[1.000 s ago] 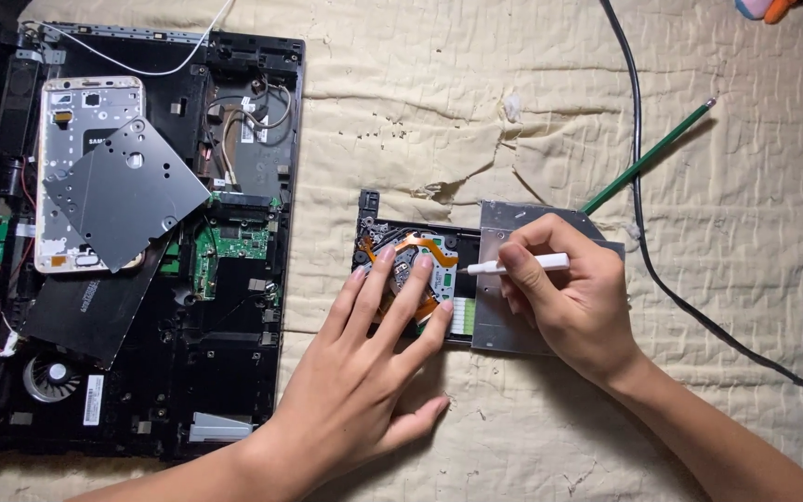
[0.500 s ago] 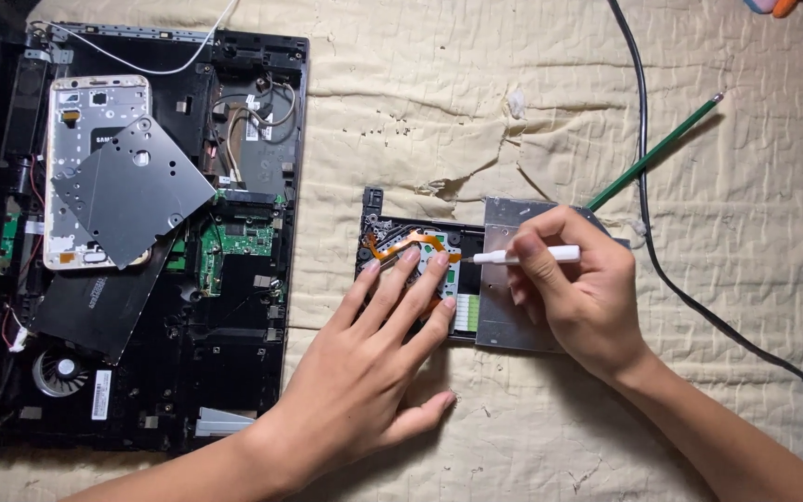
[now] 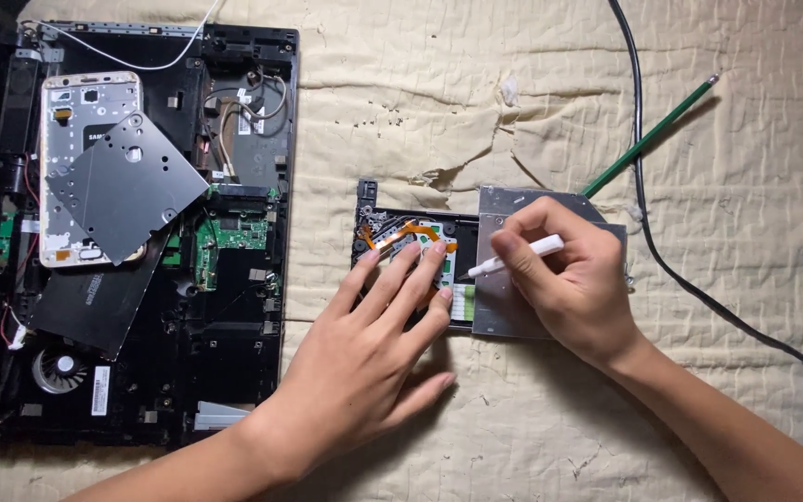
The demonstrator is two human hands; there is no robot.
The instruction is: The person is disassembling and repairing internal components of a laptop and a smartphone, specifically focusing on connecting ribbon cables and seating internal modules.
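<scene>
My left hand (image 3: 364,358) covers lower part of drive board (image 3: 411,244). My right hand (image 3: 573,279) hides white tool's (image 3: 518,256) rear end. Black cable (image 3: 648,232) cut off at top and right edges. Tool tip contact too small to tell.

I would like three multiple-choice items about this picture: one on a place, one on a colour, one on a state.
1. Where does the opened laptop lie?
A. left of the hands
B. right of the hands
C. under the drive

2. What colour is the pencil?
A. red
B. green
C. blue

3. What does the left hand do?
A. grips the pencil
B. hangs in the air
C. lies flat with its fingers on the drive

Answers:
1 A, it fills the left side of the cloth.
2 B, its shaft is green.
3 C, its fingers are spread on the drive, while the right hand holds a white tool.
</scene>
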